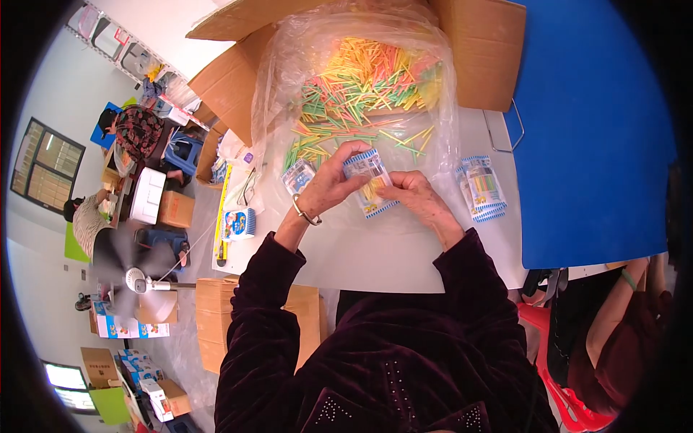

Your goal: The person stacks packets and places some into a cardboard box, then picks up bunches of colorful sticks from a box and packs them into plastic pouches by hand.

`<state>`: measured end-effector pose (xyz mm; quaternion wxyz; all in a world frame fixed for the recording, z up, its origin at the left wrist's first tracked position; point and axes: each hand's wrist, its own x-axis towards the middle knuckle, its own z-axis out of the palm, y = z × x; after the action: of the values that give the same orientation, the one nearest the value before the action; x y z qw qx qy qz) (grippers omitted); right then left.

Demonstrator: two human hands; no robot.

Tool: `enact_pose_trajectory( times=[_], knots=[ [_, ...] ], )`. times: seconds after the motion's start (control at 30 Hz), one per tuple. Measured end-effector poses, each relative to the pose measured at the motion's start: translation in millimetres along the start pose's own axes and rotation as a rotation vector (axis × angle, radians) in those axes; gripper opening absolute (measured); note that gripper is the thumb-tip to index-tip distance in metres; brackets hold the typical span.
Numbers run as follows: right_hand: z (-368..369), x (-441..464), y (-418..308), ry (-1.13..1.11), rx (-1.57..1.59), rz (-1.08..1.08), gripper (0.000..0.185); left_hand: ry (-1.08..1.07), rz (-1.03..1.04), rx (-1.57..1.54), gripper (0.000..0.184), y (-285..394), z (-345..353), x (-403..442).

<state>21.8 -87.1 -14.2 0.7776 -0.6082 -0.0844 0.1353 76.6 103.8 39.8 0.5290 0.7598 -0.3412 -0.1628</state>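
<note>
The packet (372, 195) was on the near side of the stick pile (354, 94), left hand (332, 180) pinching its left edge, right hand (422, 196) its right; light, even pressure seemed best. More packets (482, 189) lay right of the pile.

blurred fan (135, 279), left | blue panel (592, 130), right | red plastic seat (535, 319), lower right | dark-framed window (47, 164), far left

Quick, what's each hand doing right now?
Left hand: closed, holding a blue-and-white packet.
Right hand: closed, fingers at the same packet's edge.
</note>
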Motion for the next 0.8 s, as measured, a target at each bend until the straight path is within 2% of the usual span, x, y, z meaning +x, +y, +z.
enact_pose_trajectory(
  times=[0.07,0.13,0.2,0.23,0.33,0.4,0.47,0.5,0.53,0.57,0.63,0.7,0.73,0.8],
  knots=[
    [-1.1,-3.9,-6.0,0.004,-0.035,-0.012,0.019,0.046,0.034,-0.087,0.048,-2.0,0.1,-2.5],
    [-11.7,-12.2,-12.2,0.077,-0.280,-0.119,0.016,0.094,0.069,-0.172,0.048,-3.9,-10.0,-8.7],
    [-22.7,-34.5,-34.9,0.199,-0.500,-0.128,0.016,0.188,0.003,-0.207,0.047,-5.0,-37.0,-21.2],
    [-30.3,-45.2,-42.4,0.250,-0.541,-0.166,0.015,0.280,0.004,-0.164,0.039,-8.5,-47.9,-27.3],
    [-66.5,-69.3,-36.1,0.401,-0.768,-0.355,0.013,0.374,-0.074,-0.012,0.032,-43.8,-83.0,-49.0],
    [-71.2,-87.2,-46.4,0.466,-0.852,-0.316,0.011,0.380,-0.127,-0.007,0.025,-64.1,-96.9,-59.5],
    [-80.6,-98.8,-45.2,0.532,-0.941,-0.278,0.010,0.409,-0.341,0.339,0.027,-72.5,-98.9,-64.0],
    [-88.8,-101.3,-37.3,0.568,-1.103,-0.235,0.012,0.412,-0.340,0.338,0.027,-82.6,-99.2,-65.0],
    [-95.1,-102.3,-29.6,0.603,-1.265,-0.189,0.016,0.443,-0.251,0.570,0.030,-92.9,-98.3,-65.6],
    [-99.4,-102.3,-21.5,0.601,-1.267,-0.190,0.016,0.470,-0.158,0.801,0.033,-102.5,-98.8,-66.7],
    [-100.8,-99.6,-14.6,0.683,-1.315,-0.158,0.028,0.460,-0.171,0.818,0.035,-105.0,-99.3,-65.0],
    [-94.0,-98.5,-22.0,0.725,-1.383,-0.132,0.031,0.444,-0.183,0.836,0.036,-105.6,-100.2,-62.6],
    [-84.9,-97.0,-29.4,0.764,-1.452,-0.103,0.035,0.470,-0.181,0.739,0.033,-105.0,-99.7,-62.1],
    [-61.5,-89.7,-42.5,0.798,-1.446,-0.127,0.032,0.496,-0.180,0.644,0.030,-107.2,-99.8,-62.4]
  ],
)
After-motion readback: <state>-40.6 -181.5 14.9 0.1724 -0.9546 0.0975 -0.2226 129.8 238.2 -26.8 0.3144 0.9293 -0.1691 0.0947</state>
